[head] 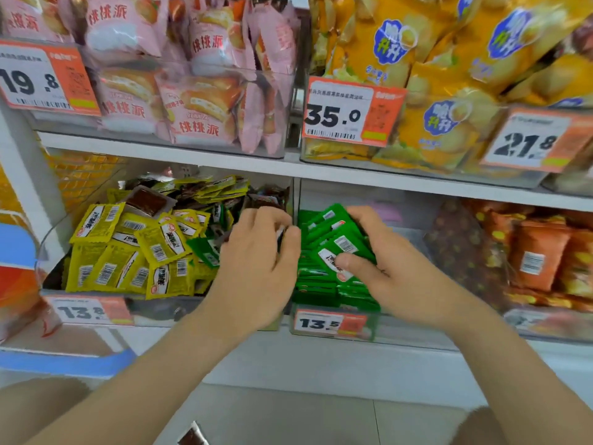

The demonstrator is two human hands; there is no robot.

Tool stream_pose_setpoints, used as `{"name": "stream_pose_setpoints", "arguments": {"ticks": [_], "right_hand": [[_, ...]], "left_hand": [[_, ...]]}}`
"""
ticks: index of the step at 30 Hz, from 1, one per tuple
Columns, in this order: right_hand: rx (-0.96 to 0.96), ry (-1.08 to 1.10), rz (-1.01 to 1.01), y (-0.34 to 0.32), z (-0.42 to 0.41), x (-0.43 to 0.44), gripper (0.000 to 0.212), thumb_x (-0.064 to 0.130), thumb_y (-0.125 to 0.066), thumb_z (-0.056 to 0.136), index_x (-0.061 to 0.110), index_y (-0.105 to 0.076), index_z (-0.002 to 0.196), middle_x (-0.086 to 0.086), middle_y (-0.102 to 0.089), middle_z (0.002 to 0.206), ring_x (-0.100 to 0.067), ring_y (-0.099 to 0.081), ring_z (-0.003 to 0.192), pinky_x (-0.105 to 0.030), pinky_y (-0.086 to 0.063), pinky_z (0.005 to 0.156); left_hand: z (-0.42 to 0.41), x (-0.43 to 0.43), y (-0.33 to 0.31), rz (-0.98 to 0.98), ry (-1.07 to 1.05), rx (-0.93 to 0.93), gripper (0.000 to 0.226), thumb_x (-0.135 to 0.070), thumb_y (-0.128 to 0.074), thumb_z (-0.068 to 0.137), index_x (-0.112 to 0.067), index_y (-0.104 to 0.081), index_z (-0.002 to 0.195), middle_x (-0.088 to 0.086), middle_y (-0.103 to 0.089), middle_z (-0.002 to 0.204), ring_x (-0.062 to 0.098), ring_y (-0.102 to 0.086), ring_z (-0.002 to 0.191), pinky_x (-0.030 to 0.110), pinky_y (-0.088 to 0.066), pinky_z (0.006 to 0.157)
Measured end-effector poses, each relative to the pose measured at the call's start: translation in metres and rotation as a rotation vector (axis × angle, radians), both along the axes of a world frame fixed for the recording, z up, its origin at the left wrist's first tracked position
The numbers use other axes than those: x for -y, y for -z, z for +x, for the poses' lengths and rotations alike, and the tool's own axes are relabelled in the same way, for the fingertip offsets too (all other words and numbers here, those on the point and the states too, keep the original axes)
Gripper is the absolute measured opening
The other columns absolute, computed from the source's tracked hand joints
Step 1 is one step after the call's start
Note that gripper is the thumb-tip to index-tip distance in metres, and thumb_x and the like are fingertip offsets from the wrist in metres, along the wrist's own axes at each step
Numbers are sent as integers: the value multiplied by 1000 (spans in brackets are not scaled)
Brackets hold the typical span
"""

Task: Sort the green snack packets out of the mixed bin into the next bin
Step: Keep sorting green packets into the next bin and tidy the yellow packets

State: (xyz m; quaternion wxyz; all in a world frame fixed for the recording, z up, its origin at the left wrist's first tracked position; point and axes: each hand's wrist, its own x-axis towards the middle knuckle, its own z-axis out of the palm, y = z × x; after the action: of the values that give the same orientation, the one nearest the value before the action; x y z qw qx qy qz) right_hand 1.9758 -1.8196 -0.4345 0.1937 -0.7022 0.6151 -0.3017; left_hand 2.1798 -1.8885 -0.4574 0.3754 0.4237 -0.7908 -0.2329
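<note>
The mixed bin [48, 248] on the lower shelf holds several yellow packets [106, 271], dark brown ones at the back and a few green packets [203, 248] near its right side. The bin to its right [324, 322] holds a pile of green packets [321, 284]. My left hand [256, 264] hovers at the divider between the two bins, fingers curled round a small packet of which only a white and dark edge shows. My right hand [385, 268] grips a fanned bunch of green packets [337, 239] over the right bin, thumb pressed on the top one.
Price tags reading 13.8 [86, 311] and 13.5 [330, 322] hang on the bin fronts. Orange and brown packets [529, 255] fill the bin further right. The shelf above carries pink packs [192, 107] and yellow bags [449, 91]. A dark packet [192, 436] lies on the floor.
</note>
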Motion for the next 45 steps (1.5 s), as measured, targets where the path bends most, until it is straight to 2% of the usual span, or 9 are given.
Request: {"name": "stream_pose_setpoints", "arguments": {"ticks": [9,13,18,25,29,32,36,41,45], "right_hand": [[-267,-37,536,29,-81,12,56,37,-76,94,30,-50,143,7,-53,146,-10,-48,140,-38,-41,117],[-468,-114,551,29,-63,22,38,33,-72,97,21,-68,133,-5,-64,132,-23,-60,121,-39,-48,104],[-536,-135,479,35,-64,25,15,31,-77,89,19,-71,83,-12,-64,81,-30,-59,78,-39,-49,69],[-491,-161,598,36,-69,21,17,32,-77,92,19,-77,102,-17,-70,95,-24,-60,75,-41,-54,70],[-389,-136,418,38,-70,8,25,31,-82,89,26,-81,113,6,-76,102,-5,-57,81,-20,-50,76],[-287,-79,363,38,-76,1,32,34,-84,87,32,-79,118,16,-73,117,-1,-62,98,-32,-54,95],[-221,-95,374,41,-88,-5,15,26,-81,90,24,-77,104,14,-77,108,-2,-69,106,-39,-55,102],[149,15,236,21,-100,-17,11,11,-76,94,14,-76,105,4,-79,104,-13,-74,104,-36,-55,96],[-219,173,146,28,-116,-3,10,16,-75,93,21,-74,102,5,-76,94,-18,-71,93,-36,-53,81]], "left_hand": [[-22,4,33,-282,79,417,29,-16,-64,89,-27,-58,115,0,-36,124,24,-36,112,39,-32,83],[-25,6,38,-308,83,545,35,-12,-64,83,-26,-56,114,7,-31,132,29,-37,112,40,-33,80],[-26,7,39,-314,70,631,35,-14,-63,82,-25,-54,114,10,-30,139,32,-38,113,44,-39,82],[-29,-1,38,-400,27,754,36,-17,-63,81,-21,-60,116,15,-36,146,41,-36,131,54,-37,93],[-31,-2,33,-511,47,884,39,-16,-70,74,-18,-64,113,18,-37,154,45,-21,150,68,-24,109],[-35,-3,31,-559,96,916,45,-10,-75,68,-18,-67,111,17,-42,153,43,-20,153,70,-16,112],[-40,-6,31,-613,201,855,35,-7,-73,74,-21,-71,106,5,-61,131,34,-38,145,64,-21,112],[-45,-11,28,-544,389,681,28,-25,-39,93,-25,-66,101,-8,-65,94,19,-59,97,41,-39,101],[-60,-20,29,-348,475,632,39,-43,-34,96,-23,-66,103,-6,-64,96,17,-57,95,36,-49,88]]}}
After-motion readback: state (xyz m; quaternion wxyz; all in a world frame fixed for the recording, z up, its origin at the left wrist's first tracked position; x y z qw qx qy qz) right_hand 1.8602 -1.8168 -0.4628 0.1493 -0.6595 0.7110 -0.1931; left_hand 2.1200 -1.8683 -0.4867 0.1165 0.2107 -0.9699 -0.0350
